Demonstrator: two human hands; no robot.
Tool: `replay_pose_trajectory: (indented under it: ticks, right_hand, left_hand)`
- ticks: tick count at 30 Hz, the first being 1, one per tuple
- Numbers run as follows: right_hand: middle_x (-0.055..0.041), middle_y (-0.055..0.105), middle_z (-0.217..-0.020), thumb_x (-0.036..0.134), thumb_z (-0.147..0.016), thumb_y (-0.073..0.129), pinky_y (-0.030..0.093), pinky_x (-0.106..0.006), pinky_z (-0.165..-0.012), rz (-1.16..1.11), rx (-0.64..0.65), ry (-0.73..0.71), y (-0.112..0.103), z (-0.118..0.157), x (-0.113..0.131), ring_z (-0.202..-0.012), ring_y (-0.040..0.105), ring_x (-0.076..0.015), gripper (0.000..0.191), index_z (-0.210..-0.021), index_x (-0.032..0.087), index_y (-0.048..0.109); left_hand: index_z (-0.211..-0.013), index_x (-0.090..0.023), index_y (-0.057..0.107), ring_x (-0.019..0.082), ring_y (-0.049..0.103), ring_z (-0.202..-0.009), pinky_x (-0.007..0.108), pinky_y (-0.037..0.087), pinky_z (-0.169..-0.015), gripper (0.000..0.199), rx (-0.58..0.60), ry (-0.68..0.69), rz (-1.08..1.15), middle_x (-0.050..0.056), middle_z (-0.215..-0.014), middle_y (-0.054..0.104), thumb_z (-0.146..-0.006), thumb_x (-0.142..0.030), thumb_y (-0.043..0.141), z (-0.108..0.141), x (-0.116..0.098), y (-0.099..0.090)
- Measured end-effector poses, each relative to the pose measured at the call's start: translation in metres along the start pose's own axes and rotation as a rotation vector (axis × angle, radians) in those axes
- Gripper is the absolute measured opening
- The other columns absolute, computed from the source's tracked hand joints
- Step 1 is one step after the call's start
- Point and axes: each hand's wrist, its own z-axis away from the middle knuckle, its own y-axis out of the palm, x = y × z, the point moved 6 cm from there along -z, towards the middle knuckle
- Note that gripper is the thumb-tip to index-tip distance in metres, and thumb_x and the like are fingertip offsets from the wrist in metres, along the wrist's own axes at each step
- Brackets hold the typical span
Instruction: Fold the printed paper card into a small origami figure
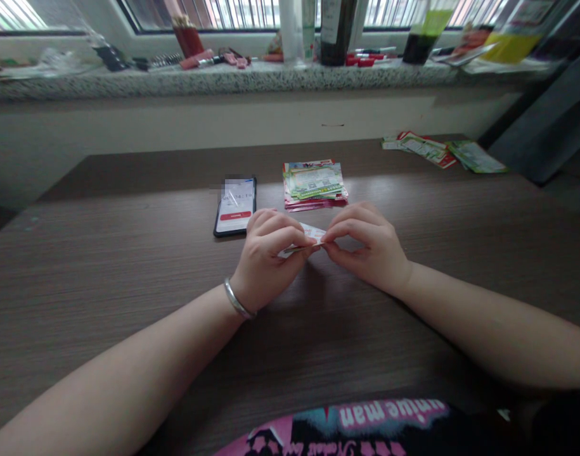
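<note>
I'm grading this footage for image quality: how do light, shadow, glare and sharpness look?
Head view: bright windows, dim indoors; a pale sheen crosses the table near the phone and card stack. Head view: a soft shadow falls below the left hand and right hand; the card they pinch shows no readable print. Head view: items along the windowsill look smeared.

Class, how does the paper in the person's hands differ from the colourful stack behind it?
The paper is pinched by the left hand and right hand, while the stack lies on the table. The hands partly cover the paper but not the stack. What shows of the paper looks mostly white; the stack mixes green, red and white. Both appear printed.
</note>
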Motion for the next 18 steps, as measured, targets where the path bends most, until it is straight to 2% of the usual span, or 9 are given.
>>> replay_pose_trajectory:
  ticks: [18]
  right_hand:
    - [-0.0017, 0.066, -0.081, 0.016, -0.079, 0.062, 0.049, -0.032, -0.076, 0.12, 0.045, -0.013, 0.0031, 0.0021, -0.0055, -0.081, 0.058, -0.0167, 0.006, -0.078, 0.022, 0.063]
  left_hand:
    - [-0.069, -0.021, 0.061, 0.014, 0.054, -0.075, 0.035, 0.043, -0.082, 0.014, 0.013, 0.054, -0.033, -0.001, -0.072, 0.062, -0.079, -0.023, 0.07, 0.0007, -0.0022, 0.0012]
